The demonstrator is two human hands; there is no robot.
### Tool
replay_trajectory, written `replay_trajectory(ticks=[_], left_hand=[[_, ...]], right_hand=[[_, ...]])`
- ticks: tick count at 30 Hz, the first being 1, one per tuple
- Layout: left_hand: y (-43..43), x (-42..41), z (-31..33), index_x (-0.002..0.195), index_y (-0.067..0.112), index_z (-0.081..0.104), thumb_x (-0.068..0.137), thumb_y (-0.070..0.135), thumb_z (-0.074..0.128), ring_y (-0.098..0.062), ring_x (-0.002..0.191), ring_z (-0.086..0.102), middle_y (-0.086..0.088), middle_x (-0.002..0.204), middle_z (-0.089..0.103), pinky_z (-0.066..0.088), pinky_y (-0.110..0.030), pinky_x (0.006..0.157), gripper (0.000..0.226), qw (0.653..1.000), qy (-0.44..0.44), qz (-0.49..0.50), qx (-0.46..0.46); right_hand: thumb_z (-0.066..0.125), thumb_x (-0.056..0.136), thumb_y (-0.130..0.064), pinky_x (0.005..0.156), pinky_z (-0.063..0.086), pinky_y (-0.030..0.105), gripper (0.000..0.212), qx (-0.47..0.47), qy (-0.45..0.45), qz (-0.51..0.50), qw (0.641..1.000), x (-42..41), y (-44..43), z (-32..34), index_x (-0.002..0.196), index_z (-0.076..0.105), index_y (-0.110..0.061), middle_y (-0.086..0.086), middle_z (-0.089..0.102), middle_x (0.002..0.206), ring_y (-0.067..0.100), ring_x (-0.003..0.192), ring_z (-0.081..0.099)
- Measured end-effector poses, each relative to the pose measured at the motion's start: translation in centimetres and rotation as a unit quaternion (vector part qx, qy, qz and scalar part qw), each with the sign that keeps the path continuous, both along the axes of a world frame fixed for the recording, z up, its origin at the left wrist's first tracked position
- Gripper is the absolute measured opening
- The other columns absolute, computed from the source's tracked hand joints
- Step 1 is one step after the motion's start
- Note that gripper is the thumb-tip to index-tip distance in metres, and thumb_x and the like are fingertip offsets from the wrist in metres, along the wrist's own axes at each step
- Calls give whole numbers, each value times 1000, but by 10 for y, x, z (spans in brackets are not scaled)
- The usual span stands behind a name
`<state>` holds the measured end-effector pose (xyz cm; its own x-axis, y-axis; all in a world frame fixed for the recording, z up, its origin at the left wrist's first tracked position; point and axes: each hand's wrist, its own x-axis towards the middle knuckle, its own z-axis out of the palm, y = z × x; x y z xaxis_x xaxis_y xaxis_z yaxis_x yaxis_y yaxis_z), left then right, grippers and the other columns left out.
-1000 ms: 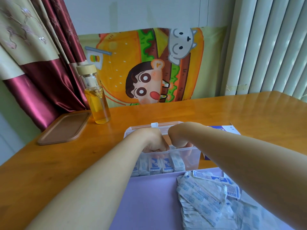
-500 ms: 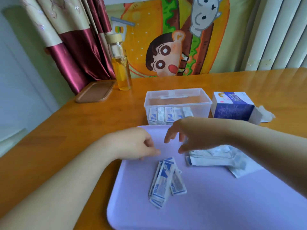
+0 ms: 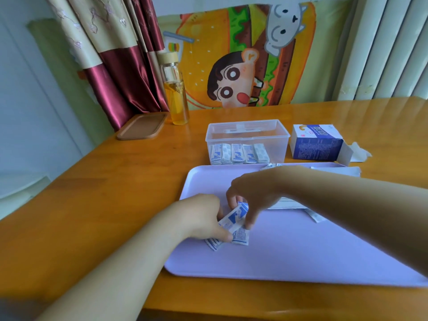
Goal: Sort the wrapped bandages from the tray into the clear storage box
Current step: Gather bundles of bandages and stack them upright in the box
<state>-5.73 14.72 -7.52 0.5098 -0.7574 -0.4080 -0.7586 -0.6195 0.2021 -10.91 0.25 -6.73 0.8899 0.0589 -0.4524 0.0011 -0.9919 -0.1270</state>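
Nearest, both forearms reach over the wooden table (image 3: 92,205) onto the lilac tray (image 3: 301,251). On the left part of the tray lies a small bunch of wrapped bandages (image 3: 234,220), white with blue print. The left hand (image 3: 203,218) holds this bunch from the left side, with the fingers curled and the thumb pressing on a lower wrapper. The right hand (image 3: 252,193) comes from above and pinches the same bunch between thumb and fingers. A loose heap of bandages (image 3: 287,203) lies just behind, mostly hidden under the right forearm. Just beyond the far edge of the tray stands the clear storage box (image 3: 281,147), open on top, with a row of bandages (image 3: 238,154) standing upright along its near wall. Near it on the right lies a blue carton (image 3: 316,144) with an open flap. Farther back on the left, a glass bottle (image 3: 176,96) with yellow liquid stands just beside a brown tray (image 3: 142,126), in front of a red curtain (image 3: 120,77).
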Motion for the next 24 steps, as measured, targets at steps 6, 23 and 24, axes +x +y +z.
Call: replay_trajectory(ticks=[6, 23, 24], left_hand=[[2, -2, -1, 108, 16, 62, 80, 45, 68, -17, 95, 62, -1, 105, 66, 49, -32, 79, 40, 1000, 11, -6, -10], [2, 3, -32, 111, 24, 57, 88, 27, 63, -6, 94, 53, 11, 109, 58, 42, -18, 78, 24, 960, -16, 12, -281], [2, 2, -33, 115, 24, 56, 89, 25, 63, -5, 98, 52, 11, 113, 57, 40, -13, 80, 26, 956, -13, 13, -293]], right_hand=[[73, 77, -41, 86, 41, 30, 49, -3, -18, -34, 999, -12, 6, 2, 117, 55, -19, -8, 43, 104, 15, 103, 51], [63, 86, -24, 61, 34, 23, 22, 79, -240, -149, 956, -52, -1, -24, 108, 63, -21, -6, 57, 89, 12, 78, 48], [64, 85, -21, 64, 37, 22, 23, 90, -244, -159, 952, -54, -2, -24, 109, 65, -21, -4, 61, 93, 12, 80, 50]])
